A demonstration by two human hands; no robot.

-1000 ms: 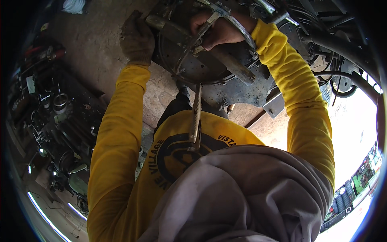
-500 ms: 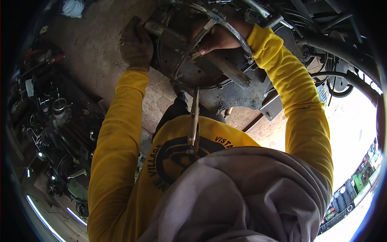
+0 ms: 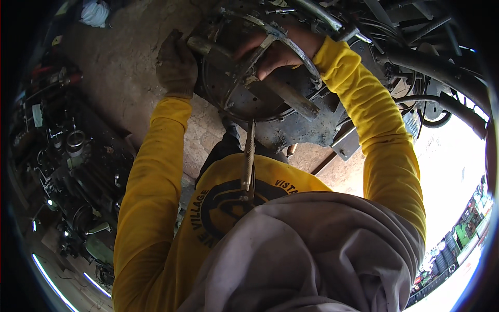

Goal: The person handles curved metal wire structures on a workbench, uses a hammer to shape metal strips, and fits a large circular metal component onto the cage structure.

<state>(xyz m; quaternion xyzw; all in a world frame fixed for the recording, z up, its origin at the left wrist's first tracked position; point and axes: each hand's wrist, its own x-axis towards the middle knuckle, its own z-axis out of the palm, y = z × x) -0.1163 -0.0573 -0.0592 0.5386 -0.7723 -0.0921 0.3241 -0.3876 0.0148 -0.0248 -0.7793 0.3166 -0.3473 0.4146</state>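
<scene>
A round metal frame [image 3: 306,57] of curved bands sits on a dark, pitted metal plate [image 3: 306,130] with several holes. My bare right hand [image 3: 286,54] reaches in under an upper band. Its thumb and fingers are curled near a crossing strip, and what they hold is partly hidden. My left hand [image 3: 176,67], in a dark work glove, is closed beside the plate's left edge, next to the end of a short metal bar [image 3: 200,45]. A second worn bar [image 3: 299,101] lies across the frame. From the near rim a knurled rod [image 3: 248,156] points toward me.
Black hoses and pipes [image 3: 439,70] crowd the right. On the left stand dark, greasy machine parts [image 3: 78,151]. A white bundle [image 3: 94,13] lies on the floor at the far left. Bright daylight falls on the ground at right.
My right hand has shifted slightly left within the frame, and its thumb and fingers show a little differently. My left hand stays beside the plate. The whole view has moved a little.
</scene>
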